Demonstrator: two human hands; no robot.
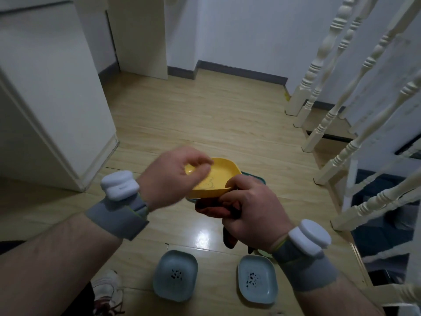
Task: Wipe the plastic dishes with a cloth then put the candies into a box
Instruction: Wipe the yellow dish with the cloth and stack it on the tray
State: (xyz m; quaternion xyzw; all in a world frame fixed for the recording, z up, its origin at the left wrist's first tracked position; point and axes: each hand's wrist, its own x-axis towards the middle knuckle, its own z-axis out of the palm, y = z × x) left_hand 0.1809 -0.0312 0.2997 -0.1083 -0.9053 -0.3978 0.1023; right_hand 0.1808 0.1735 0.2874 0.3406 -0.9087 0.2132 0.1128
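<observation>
Two blue dishes (pixel 175 275) (pixel 257 279) sit on the floor (pixel 205 115) at bottom centre, dark specks inside, seemingly unwiped. Mid-frame, the left hand (pixel 173 176) pinches the yellow dish's (pixel 216 179) far-left rim; the right hand (pixel 248 208) grips its near rim with fingers curled round a dark cloth (pixel 229 236). Hollow up, tilted, long axis running lower left to upper right. Wiping looks early; neither candies nor box visible

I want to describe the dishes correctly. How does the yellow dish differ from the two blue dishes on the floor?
The yellow dish is held up in both hands, while the blue dishes lie flat on the floor. The yellow one shows a faint line drawing; the blue ones show dark specks. All are shallow, rounded rectangles.
</observation>
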